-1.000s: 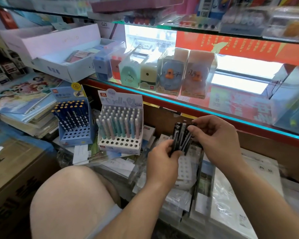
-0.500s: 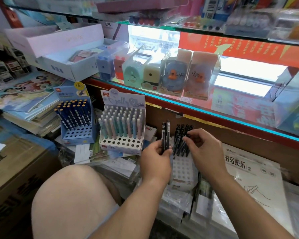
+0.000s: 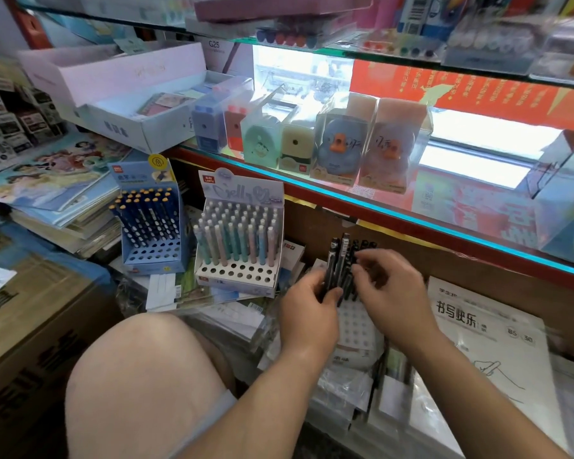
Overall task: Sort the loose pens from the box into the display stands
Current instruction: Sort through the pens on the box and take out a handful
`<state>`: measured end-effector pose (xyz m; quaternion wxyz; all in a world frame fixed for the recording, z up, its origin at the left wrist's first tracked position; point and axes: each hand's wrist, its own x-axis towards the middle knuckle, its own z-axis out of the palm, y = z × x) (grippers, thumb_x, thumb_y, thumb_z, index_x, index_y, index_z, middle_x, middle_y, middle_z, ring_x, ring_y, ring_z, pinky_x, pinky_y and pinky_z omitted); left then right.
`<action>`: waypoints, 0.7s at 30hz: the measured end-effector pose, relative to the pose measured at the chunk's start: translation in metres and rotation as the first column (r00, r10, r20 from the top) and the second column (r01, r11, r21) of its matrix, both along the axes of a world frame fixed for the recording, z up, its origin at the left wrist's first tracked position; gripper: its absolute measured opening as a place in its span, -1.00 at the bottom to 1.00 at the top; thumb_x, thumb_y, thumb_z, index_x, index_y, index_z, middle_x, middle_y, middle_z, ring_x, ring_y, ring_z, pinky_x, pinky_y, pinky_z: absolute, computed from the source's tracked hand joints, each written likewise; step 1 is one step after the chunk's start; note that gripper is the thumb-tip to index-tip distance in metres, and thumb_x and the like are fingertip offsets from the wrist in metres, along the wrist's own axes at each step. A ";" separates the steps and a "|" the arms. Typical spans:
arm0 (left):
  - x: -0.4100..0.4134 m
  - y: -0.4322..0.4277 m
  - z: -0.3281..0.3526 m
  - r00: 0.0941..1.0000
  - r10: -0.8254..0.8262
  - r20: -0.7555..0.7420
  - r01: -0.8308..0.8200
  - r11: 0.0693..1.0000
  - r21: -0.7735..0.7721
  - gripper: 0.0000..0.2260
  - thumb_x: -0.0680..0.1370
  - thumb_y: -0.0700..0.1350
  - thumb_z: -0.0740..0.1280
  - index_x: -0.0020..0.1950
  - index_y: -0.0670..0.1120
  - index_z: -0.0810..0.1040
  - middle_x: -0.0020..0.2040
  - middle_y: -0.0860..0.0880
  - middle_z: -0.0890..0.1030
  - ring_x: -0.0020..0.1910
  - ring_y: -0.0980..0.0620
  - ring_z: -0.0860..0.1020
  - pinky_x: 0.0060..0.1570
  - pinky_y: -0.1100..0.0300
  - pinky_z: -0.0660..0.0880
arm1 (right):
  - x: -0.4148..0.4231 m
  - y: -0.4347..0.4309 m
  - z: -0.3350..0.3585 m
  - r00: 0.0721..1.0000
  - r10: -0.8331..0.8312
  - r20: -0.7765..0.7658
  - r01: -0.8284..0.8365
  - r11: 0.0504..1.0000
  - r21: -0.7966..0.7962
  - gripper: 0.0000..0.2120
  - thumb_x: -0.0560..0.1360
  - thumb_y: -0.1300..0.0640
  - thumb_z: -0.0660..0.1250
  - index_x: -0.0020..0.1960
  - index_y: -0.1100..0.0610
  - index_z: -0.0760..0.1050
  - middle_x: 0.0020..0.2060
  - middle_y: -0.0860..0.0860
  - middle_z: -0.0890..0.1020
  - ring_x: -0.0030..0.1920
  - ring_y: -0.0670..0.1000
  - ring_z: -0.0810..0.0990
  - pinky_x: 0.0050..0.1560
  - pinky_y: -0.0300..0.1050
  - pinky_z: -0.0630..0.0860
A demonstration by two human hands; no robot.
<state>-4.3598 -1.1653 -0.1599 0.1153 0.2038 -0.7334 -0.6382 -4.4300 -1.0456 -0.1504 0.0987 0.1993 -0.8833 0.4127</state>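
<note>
My left hand (image 3: 309, 309) grips a few black pens (image 3: 336, 260) upright, just left of a low white stand (image 3: 357, 326) with rows of holes. More black pens (image 3: 358, 250) stand in the back of that stand. My right hand (image 3: 395, 293) reaches in from the right, its curled fingertips pinching one of the black pens beside the bunch in my left hand. Further left are a white display stand (image 3: 236, 276) of pastel pens with its front holes bare, and a blue display stand (image 3: 151, 256) of dark blue pens. No box of loose pens shows.
A glass shelf (image 3: 411, 220) with boxed sharpeners overhangs just behind the hands. Packs of notebooks (image 3: 491, 342) lie to the right and under the stands. Stacked books (image 3: 57, 200) and a cardboard carton (image 3: 24, 319) fill the left. My bare knee (image 3: 140, 376) is at front left.
The hands lowered from a raised bunch of pens to the white stand. My right hand set pens into it, and my left hand's pens have moved right, up against the right fingers.
</note>
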 end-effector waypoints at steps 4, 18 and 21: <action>0.000 0.003 -0.001 0.998 -0.065 -0.006 0.065 0.997 -0.037 -0.80 0.63 -0.15 0.36 0.16 0.12 0.66 0.01 0.17 0.69 0.05 0.20 0.63 0.12 0.08 0.61 | 0.003 0.001 0.030 0.993 0.082 0.090 -0.053 0.956 -0.287 -0.81 0.55 0.14 0.44 0.16 0.00 0.60 -0.13 -0.13 0.65 -0.10 -0.15 0.63 -0.09 -0.32 0.58; -0.004 -0.005 -0.002 0.998 0.068 0.013 -0.068 0.998 -0.009 -0.84 0.61 -0.13 0.41 0.17 0.04 0.66 0.02 0.09 0.67 0.02 0.15 0.62 0.06 0.15 0.60 | -0.008 0.022 0.022 0.996 -0.088 0.016 0.089 0.990 -0.109 -0.86 0.55 0.06 0.44 0.08 -0.10 0.59 -0.16 -0.23 0.63 -0.10 -0.25 0.60 -0.05 -0.26 0.59; -0.003 -0.004 -0.002 0.999 0.045 0.002 -0.045 0.998 -0.054 -0.86 0.60 -0.15 0.41 0.11 0.06 0.66 -0.02 0.10 0.67 -0.01 0.17 0.62 0.02 0.21 0.58 | -0.006 0.019 0.006 0.996 -0.087 0.025 0.087 0.996 -0.009 -0.84 0.56 0.04 0.44 0.13 -0.10 0.62 -0.13 -0.27 0.62 -0.09 -0.32 0.58 -0.07 -0.41 0.49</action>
